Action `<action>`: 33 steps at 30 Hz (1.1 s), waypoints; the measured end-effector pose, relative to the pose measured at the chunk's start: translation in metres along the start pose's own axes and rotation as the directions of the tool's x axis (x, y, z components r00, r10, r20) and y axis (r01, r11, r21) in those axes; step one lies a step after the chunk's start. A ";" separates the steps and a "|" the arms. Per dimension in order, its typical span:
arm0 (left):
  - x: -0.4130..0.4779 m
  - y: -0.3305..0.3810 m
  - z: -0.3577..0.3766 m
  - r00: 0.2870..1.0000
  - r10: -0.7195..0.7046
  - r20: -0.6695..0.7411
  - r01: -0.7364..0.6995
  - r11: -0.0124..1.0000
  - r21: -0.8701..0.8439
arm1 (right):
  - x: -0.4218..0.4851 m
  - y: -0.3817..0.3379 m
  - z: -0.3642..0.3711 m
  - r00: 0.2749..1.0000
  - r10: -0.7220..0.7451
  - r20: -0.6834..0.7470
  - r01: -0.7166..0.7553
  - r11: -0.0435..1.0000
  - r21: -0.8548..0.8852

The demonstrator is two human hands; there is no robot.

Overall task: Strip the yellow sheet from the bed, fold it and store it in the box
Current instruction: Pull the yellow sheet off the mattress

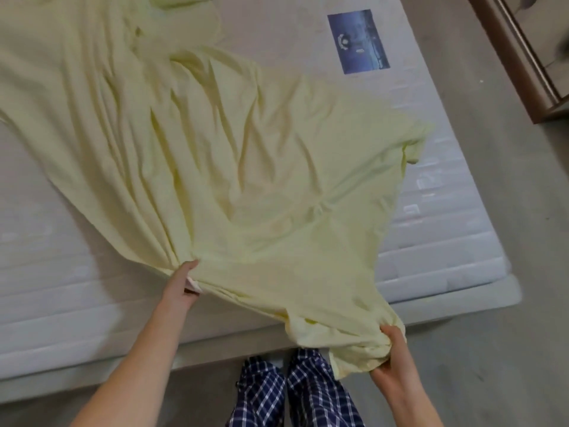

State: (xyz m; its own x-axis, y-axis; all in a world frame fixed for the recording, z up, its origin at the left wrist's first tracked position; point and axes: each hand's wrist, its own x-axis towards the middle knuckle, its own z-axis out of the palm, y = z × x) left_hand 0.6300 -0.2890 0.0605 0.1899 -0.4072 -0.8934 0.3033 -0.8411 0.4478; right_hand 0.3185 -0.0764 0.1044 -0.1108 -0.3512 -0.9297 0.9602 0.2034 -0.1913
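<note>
The pale yellow sheet [215, 149] lies loose and wrinkled across the white mattress [77, 288], stretching from the far left down to the near edge. My left hand [181, 282] grips a bunched part of the sheet near the mattress's front, fingers tucked under the cloth. My right hand [391, 355] holds a gathered corner of the sheet that hangs off the near edge of the bed. No box is in view.
A blue label [357, 41] sits on the bare mattress at the far right. Dark wooden furniture [523, 57] stands at the upper right on the grey floor [492, 303]. My legs in checked trousers [295, 392] stand against the bed's edge.
</note>
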 end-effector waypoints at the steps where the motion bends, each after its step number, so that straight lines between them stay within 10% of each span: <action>1: 0.001 0.010 0.002 1.000 -0.016 -0.002 0.016 1.000 -0.019 | -0.005 -0.004 -0.004 1.000 -0.011 0.002 0.011 0.999 -0.032; 7: -0.005 0.033 0.060 0.989 0.065 0.132 -0.055 0.995 -0.078 | 0.008 -0.055 0.001 0.973 -0.210 -0.093 0.208 0.978 -0.030; 10: -0.023 0.011 0.072 0.993 0.109 0.043 -0.101 0.982 -0.159 | 0.011 -0.004 0.008 0.971 0.112 -0.209 -0.120 0.992 -0.026; 14: -0.055 -0.040 0.069 0.990 -0.028 0.137 0.053 0.982 -0.180 | 0.008 0.104 0.072 0.904 0.418 0.093 -0.417 0.908 -0.033; 16: -0.073 -0.059 0.056 0.988 -0.095 0.126 0.115 0.979 -0.167 | 0.011 0.119 0.121 0.907 0.340 0.246 -0.358 0.933 0.030; 24: -0.067 -0.032 0.013 0.956 -0.020 -0.293 -0.033 0.984 -0.175 | -0.023 0.128 0.174 0.994 -0.070 0.081 0.086 0.970 -0.227; 29: -0.040 0.027 0.022 0.933 0.253 -0.255 -0.204 0.958 0.202 | -0.076 0.137 0.147 0.979 -0.132 0.155 0.161 0.969 -0.189; 33: -0.024 0.048 0.026 0.821 0.567 0.073 -0.490 0.631 0.602 | -0.085 0.126 0.140 0.972 -0.190 0.139 0.214 0.959 -0.188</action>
State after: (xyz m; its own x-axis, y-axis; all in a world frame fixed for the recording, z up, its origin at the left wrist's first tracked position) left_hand 0.6153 -0.3291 0.1021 0.2592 -0.8369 -0.4821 -0.4633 -0.5458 0.6982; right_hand 0.4852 -0.1486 0.2035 -0.2541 -0.5070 -0.8236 0.8487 0.2914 -0.4412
